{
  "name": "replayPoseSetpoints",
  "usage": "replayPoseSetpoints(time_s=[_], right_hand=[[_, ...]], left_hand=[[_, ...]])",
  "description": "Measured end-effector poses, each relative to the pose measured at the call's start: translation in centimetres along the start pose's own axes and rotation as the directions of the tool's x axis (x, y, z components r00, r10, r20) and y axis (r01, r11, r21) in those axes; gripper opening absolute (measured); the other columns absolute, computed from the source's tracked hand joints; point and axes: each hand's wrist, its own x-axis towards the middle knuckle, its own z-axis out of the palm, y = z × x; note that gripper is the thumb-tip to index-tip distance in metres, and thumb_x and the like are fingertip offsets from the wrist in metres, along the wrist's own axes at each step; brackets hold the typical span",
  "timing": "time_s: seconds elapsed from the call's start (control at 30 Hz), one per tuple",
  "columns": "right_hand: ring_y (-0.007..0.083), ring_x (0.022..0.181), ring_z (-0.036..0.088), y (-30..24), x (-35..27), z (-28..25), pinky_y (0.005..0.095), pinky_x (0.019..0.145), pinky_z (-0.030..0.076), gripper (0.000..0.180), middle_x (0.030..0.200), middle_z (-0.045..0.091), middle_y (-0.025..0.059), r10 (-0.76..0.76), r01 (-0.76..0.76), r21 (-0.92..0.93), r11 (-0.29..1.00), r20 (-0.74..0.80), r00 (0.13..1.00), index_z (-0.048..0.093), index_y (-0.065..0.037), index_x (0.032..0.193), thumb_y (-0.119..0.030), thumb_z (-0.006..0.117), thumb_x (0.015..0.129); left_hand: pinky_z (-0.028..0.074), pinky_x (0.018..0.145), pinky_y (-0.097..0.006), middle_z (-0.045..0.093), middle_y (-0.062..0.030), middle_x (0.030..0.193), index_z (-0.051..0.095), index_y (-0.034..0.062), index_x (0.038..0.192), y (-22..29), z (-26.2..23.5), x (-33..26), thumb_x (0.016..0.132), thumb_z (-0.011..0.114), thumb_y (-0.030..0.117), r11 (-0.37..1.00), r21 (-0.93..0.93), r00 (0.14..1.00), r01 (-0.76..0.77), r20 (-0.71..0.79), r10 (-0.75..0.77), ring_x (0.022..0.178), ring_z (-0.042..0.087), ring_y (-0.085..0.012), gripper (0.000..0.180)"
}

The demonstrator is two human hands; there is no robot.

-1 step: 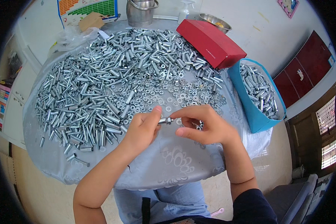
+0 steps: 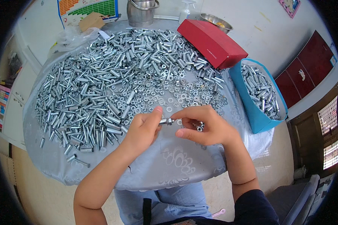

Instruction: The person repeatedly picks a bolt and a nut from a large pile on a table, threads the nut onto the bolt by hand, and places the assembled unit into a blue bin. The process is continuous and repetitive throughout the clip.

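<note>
My left hand (image 2: 143, 128) is closed around a sleeve anchor bolt (image 2: 164, 121), its thumb lying along the top. The bolt points right, and a hex nut (image 2: 170, 121) sits near its end. Just beyond that tip is my right hand (image 2: 216, 129), its index finger bent over the bolt's end. The thumb stays apart below. Small nuts (image 2: 200, 126) show in the curl of its other fingers, partly hidden. A washer (image 2: 179, 122) appears between index finger and thumb; whether it is held cannot be made out. Loose washers and nuts (image 2: 182, 98) lie just beyond both hands.
Metal sleeves and bolts (image 2: 82, 90) cover the table's left and far side. A red box (image 2: 214, 43) rests at the far right, beside a blue bin (image 2: 257, 125) of finished-looking anchors. Behind stand a metal pail (image 2: 140, 15), a spray bottle (image 2: 185, 13) and a steel bowl (image 2: 225, 27).
The right thumb and fingers have shifted very slightly by the bolt's tip. The left hand keeps its hold on the sleeve anchor bolt.
</note>
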Motion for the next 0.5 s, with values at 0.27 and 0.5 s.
replayPoseSetpoints(time_s=[0.27, 0.5], right_hand=[[0.0138, 0.050, 0.049, -0.3, 0.3, 0.0, 0.0269, 0.048, 0.040, 0.024, 0.059, 0.051, 0.0056, 0.023, -0.023, -0.079, 0.997, -0.004, 1.000, 0.060, -0.003, 0.094, -0.015, 0.068, 0.076], [0.0186, 0.055, 0.055, 0.7, 0.5, 1.0, 0.0301, 0.052, 0.044, 0.017, 0.061, 0.055, 0.0082, -0.051, 0.047, -0.083, 0.995, -0.041, 0.998, 0.059, -0.002, 0.089, -0.015, 0.063, 0.081]], left_hand=[[0.023, 0.038, -0.024, 0.037, 0.0040, 0.045, 0.043, 0.0086, 0.049, -0.4, -0.1, 0.2, 0.091, 0.041, 0.041, 0.998, 0.038, 0.999, -0.045, 0.016, 0.045, 0.038, 0.030, -0.0045, 0.053], [0.029, 0.045, -0.027, 0.039, 0.0020, 0.046, 0.044, 0.0051, 0.050, -0.8, 0.0, 0.2, 0.092, 0.039, 0.041, 0.952, 0.279, 0.992, -0.124, -0.001, 0.129, 0.045, 0.035, -0.0079, 0.056]])
